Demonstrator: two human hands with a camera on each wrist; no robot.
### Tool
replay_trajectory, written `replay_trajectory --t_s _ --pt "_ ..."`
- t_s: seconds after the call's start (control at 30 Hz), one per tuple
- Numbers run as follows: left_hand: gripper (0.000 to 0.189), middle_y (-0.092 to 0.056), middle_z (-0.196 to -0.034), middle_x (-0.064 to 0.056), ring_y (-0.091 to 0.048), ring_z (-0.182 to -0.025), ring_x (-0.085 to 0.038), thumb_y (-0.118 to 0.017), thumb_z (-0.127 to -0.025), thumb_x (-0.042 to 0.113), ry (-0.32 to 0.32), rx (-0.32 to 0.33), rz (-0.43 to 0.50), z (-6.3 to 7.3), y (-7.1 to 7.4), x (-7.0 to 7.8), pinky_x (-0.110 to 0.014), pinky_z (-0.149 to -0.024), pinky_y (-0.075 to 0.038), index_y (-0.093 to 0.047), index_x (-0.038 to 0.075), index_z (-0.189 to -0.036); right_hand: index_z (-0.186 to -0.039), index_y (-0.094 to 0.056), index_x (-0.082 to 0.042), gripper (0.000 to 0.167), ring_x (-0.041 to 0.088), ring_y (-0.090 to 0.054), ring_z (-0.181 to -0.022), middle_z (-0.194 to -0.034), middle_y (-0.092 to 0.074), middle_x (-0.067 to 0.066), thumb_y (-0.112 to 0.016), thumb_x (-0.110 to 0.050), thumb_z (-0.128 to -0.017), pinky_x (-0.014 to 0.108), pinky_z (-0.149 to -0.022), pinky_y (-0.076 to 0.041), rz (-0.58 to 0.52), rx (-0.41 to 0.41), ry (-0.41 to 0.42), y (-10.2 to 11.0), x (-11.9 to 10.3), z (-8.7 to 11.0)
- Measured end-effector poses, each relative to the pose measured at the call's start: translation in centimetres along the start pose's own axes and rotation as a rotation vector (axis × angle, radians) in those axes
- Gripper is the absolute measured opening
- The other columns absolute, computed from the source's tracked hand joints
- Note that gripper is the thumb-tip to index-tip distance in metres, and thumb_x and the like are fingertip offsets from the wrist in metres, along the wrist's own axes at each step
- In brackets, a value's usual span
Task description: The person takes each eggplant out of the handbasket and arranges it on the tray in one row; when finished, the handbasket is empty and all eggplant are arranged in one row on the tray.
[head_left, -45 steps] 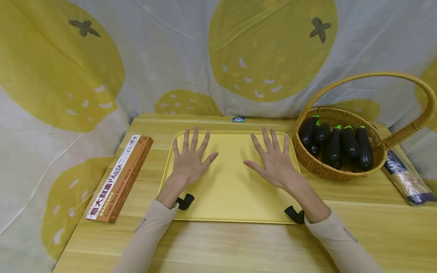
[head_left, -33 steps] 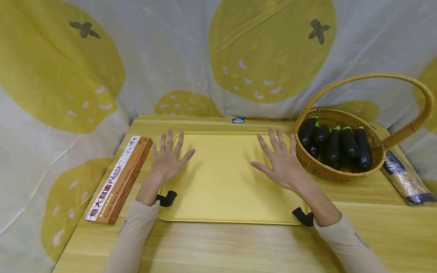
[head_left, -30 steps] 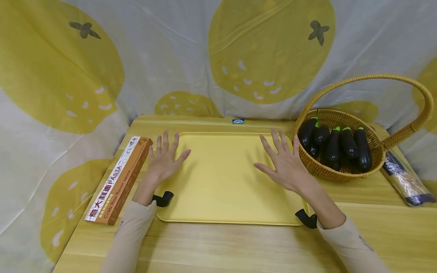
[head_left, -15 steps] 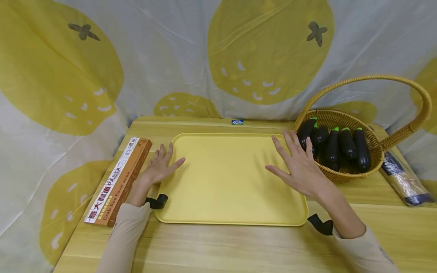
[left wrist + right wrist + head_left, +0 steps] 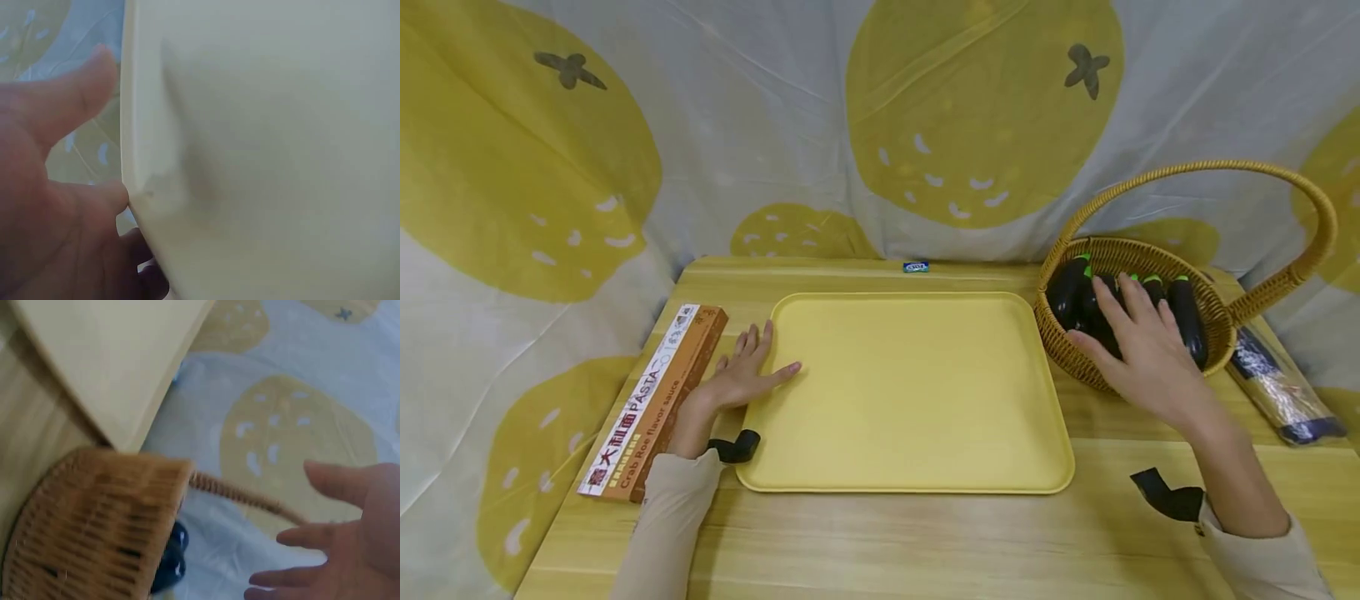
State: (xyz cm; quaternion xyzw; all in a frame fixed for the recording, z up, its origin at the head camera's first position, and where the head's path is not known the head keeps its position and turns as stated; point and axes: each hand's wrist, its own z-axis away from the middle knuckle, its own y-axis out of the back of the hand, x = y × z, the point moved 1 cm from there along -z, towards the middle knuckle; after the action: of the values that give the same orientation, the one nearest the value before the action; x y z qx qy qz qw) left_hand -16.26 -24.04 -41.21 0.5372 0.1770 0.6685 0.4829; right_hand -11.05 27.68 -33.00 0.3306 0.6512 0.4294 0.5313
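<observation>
My left hand (image 5: 739,379) is at the left edge of a yellow tray (image 5: 910,400), fingers fairly straight and thumb reaching over the rim. In the left wrist view its fingertips are right at the tray's edge. My right hand (image 5: 1150,358) hovers over the near side of a wicker basket (image 5: 1082,367), fingers spread and holding nothing. Several dark eggplants (image 5: 1187,321) with green stem ends lie in the basket, some hidden behind that hand. In the right wrist view the fingers (image 5: 306,536) stand apart from the basket's woven wall (image 5: 94,519).
A long orange and white pasta box (image 5: 651,400) lies left of the tray, beside my left forearm. A small blue packet (image 5: 916,267) sits at the table's back edge. Right of the basket lies a clear bag (image 5: 1285,387). The tall basket handle (image 5: 1210,165) arches overhead.
My right hand has moved right from above the tray to over the basket. My left hand has moved left and lower, from above the tray to its left edge.
</observation>
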Motion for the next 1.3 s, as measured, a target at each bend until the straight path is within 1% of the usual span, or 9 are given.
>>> replay_trajectory --t_s 0.13,0.27,0.43,0.63,0.73,0.93,1.13,1.23,1.3 --pt "0.112 0.024 -0.167 -0.029 0.025 -0.156 -0.048 -0.052 -0.098 0.068 -0.055 -0.038 0.046 0.0 0.2 -0.8 -0.078 -0.116 0.015 0.016 0.009 -0.165 -0.167 -0.01 -0.006 0.077 0.065 -0.01 -0.15 -0.166 -0.004 0.041 -0.046 -0.044 -0.11 0.082 -0.115 -0.009 -0.005 0.034 -0.102 1.4 2.6 0.3" --pt "0.115 0.027 -0.167 -0.028 0.027 -0.155 -0.048 -0.063 -0.098 0.057 -0.104 -0.081 0.07 0.3 0.6 -1.5 -0.078 -0.116 0.015 0.017 0.008 -0.164 -0.167 -0.008 -0.006 0.077 0.07 -0.015 -0.143 -0.162 -0.009 0.046 -0.044 -0.043 -0.11 0.086 -0.105 -0.018 -0.033 0.02 -0.193 2.2 4.7 0.2" --pt "0.123 0.028 -0.167 -0.027 0.029 -0.154 -0.048 -0.075 -0.093 0.045 -0.134 -0.144 0.106 0.8 1.2 -2.0 -0.076 -0.118 0.016 0.017 0.006 -0.164 -0.165 -0.013 -0.002 0.076 0.072 -0.018 -0.138 -0.156 -0.016 0.05 -0.044 -0.044 -0.11 0.085 -0.103 -0.02 -0.02 0.048 -0.263 2.1 6.8 0.0" --pt "0.118 0.029 -0.167 -0.025 0.03 -0.154 -0.046 -0.074 -0.095 0.04 -0.145 -0.172 0.117 1.0 1.5 -2.5 -0.074 -0.119 0.017 0.016 0.008 -0.165 -0.163 -0.02 0.003 0.074 0.068 -0.025 -0.134 -0.147 -0.027 0.054 -0.046 -0.042 -0.11 0.08 -0.103 -0.023 0.011 0.056 -0.263 1.7 8.7 -0.4" --pt "0.114 0.03 -0.168 -0.022 0.032 -0.154 -0.043 -0.073 -0.097 0.036 -0.147 -0.183 0.145 1.2 1.6 -2.8 -0.074 -0.118 0.019 0.015 0.013 -0.165 -0.161 -0.024 0.005 0.076 0.067 -0.026 -0.133 -0.145 -0.029 0.054 -0.048 -0.044 -0.109 0.08 -0.104 -0.022 0.008 0.064 -0.261 1.4 9.1 -0.5" --pt "0.116 0.032 -0.168 -0.02 0.034 -0.153 -0.042 -0.075 -0.096 0.035 -0.147 -0.197 0.168 1.3 1.7 -3.4 -0.074 -0.117 0.02 0.016 0.016 -0.166 -0.157 -0.03 0.008 0.079 0.066 -0.024 -0.137 -0.139 -0.04 0.053 -0.053 -0.047 -0.106 0.078 -0.113 -0.015 0.007 0.118 -0.284 0.9 9.4 -0.7" --pt "0.117 0.033 -0.167 -0.02 0.035 -0.153 -0.041 -0.075 -0.095 0.034 -0.155 -0.199 0.18 1.2 1.7 -3.4 -0.073 -0.117 0.022 0.016 0.016 -0.166 -0.154 -0.034 0.012 0.074 0.061 -0.041 -0.123 -0.119 -0.055 0.05 -0.058 -0.039 -0.106 0.079 -0.104 -0.025 -0.031 0.118 -0.29 0.3 9.1 -1.1" --pt "0.116 0.033 -0.167 -0.02 0.036 -0.152 -0.041 -0.075 -0.096 0.034 -0.159 -0.201 0.182 1.1 1.7 -3.4 -0.073 -0.117 0.022 0.016 0.016 -0.166 -0.154 -0.033 0.012 0.069 0.059 -0.045 -0.118 -0.123 -0.053 0.047 -0.057 -0.031 -0.106 0.08 -0.105 -0.023 -0.05 0.088 -0.3 -0.1 8.8 -1.4" --pt "0.116 0.033 -0.167 -0.02 0.036 -0.152 -0.041 -0.075 -0.096 0.034 -0.16 -0.203 0.179 1.0 1.7 -3.5 -0.072 -0.117 0.023 0.016 0.016 -0.165 -0.154 -0.033 0.013 0.068 0.061 -0.041 -0.124 -0.128 -0.05 0.048 -0.057 -0.029 -0.107 0.08 -0.107 -0.022 -0.04 0.069 -0.316 -0.2 8.6 -1.6"
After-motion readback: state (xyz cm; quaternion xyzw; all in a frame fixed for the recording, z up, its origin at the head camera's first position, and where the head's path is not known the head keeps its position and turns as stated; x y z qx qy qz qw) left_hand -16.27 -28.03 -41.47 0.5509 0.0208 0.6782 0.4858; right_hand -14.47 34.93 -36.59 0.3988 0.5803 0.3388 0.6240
